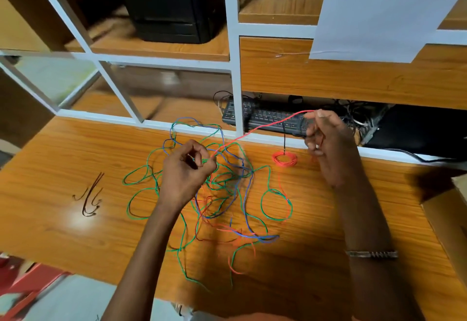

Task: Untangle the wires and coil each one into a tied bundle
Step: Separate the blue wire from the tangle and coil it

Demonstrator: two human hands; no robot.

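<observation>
our left hand [188, 166] pinches the wire tangle [222, 194]; our right hand [326, 138], raised at two o'clock, pinches the taut red wire [262, 128].

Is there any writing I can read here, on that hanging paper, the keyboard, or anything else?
Nothing here can be read.
White paper sheet hanging on the shelf: a few lines of print, too blurred to read.
Black keyboard under the shelf: key legends too small to make out.
Black box on the upper shelf: no label visible.
</observation>
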